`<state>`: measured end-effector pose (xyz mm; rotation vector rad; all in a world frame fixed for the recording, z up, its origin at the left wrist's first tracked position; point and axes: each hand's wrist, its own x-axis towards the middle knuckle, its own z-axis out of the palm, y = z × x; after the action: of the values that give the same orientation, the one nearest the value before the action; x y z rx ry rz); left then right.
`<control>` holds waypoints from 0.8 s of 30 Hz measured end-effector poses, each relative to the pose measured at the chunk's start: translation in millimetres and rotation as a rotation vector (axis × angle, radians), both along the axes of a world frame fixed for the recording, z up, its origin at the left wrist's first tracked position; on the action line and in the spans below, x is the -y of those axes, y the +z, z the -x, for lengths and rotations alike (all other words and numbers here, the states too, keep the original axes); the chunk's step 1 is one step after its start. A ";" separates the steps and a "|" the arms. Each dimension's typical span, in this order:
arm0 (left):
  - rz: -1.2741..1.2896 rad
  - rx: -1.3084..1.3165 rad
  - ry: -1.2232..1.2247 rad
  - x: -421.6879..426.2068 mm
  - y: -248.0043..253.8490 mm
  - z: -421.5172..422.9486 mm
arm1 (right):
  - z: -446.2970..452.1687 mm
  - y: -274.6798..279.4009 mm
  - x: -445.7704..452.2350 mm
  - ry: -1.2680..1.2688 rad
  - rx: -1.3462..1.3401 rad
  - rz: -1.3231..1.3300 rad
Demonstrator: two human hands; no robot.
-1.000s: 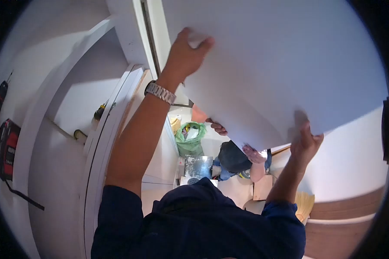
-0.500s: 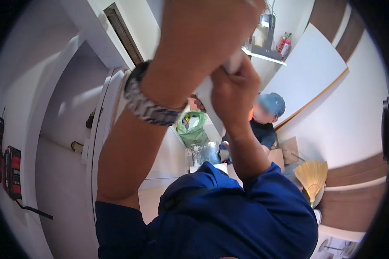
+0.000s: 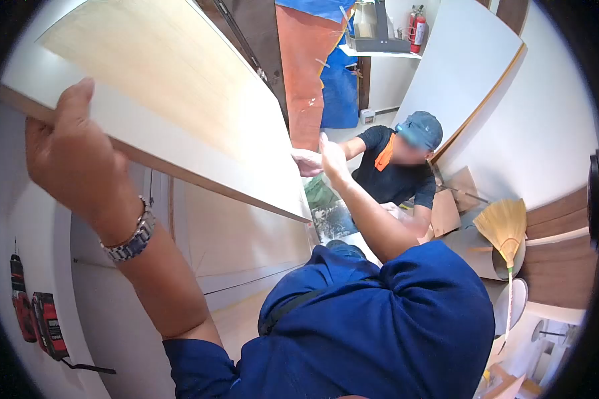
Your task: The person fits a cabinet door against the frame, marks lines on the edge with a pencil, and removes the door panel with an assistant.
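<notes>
My left hand (image 3: 76, 156), with a metal watch on its wrist, grips the lower edge of a large white panel (image 3: 199, 113) at the upper left, thumb on its face and fingers behind. The panel is tilted, its wood-coloured edge facing me. My right hand (image 3: 334, 159) is raised near the panel's right end, fingers extended, with a small gap to the panel. Beyond it, a co-worker (image 3: 396, 166) in a cap and dark shirt reaches one hand (image 3: 306, 161) to the panel's right edge.
A straw broom (image 3: 504, 229) leans at the right by cardboard pieces (image 3: 444, 213). Another white panel (image 3: 472, 66) leans on the back wall. A fire extinguisher (image 3: 416, 30) stands on a shelf. Red power tools (image 3: 46, 326) lie at the far left. A green bag (image 3: 321, 193) is partly hidden.
The panel has swung from in front of me to the upper left. My left hand moved left with it. My right hand came off its lower edge. The co-worker is now more visible.
</notes>
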<state>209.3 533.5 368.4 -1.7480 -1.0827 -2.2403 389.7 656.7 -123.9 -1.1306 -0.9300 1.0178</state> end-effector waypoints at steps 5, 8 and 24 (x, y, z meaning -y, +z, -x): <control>0.103 0.056 -0.060 -21.0 14.3 22.9 | 46.1 10.3 72.1 0.156 -0.589 0.675; 0.130 -0.037 -0.073 -50.5 25.0 60.5 | 54.7 -7.4 70.1 0.301 -0.840 0.639; 0.316 -0.022 -0.114 -118.8 42.2 129.1 | 86.9 13.9 78.0 0.585 -1.173 0.614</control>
<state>80.2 652.3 410.6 -1.9926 -1.4338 -2.2037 302.8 578.7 -109.9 -0.4969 0.0644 2.1939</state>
